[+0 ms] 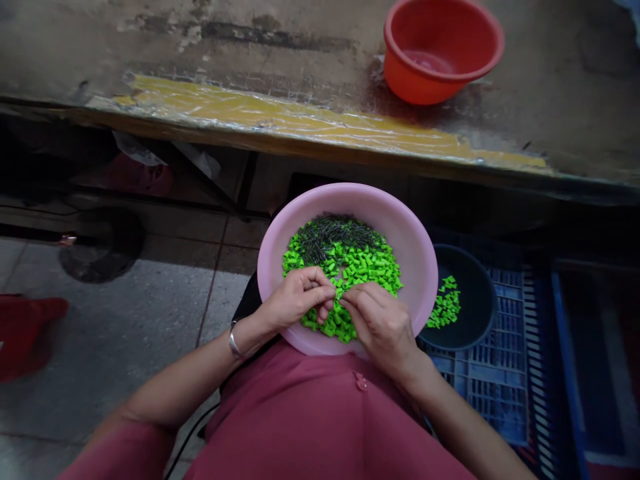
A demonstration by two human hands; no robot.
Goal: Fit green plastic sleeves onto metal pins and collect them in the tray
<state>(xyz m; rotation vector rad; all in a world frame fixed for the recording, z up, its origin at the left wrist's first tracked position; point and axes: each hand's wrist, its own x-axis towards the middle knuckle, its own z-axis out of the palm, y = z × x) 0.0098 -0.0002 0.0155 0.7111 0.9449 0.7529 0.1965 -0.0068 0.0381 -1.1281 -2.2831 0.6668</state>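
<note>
A pink basin point(423, 267) rests on my lap, holding a heap of small green plastic pieces point(373, 267) that look like short tubes. Thin dark pins or sticks point(330, 235) lie piled on the far side of that heap. Over the near part of the basin, my left hand point(303, 293) and my right hand point(377, 317) meet fingertip to fingertip. Both are closed in a pinch. A bit of green shows between the fingertips, but whether it is held or lies behind them is hard to tell. A silver bangle circles my left wrist.
A red bowl point(445, 50) stands on the worn table point(300, 60), whose front edge is taped yellow. Right of the basin, a dark bowl point(470, 300) with green pieces sits on a blue plastic crate point(493, 400). A red object point(27, 337) is on the floor at left.
</note>
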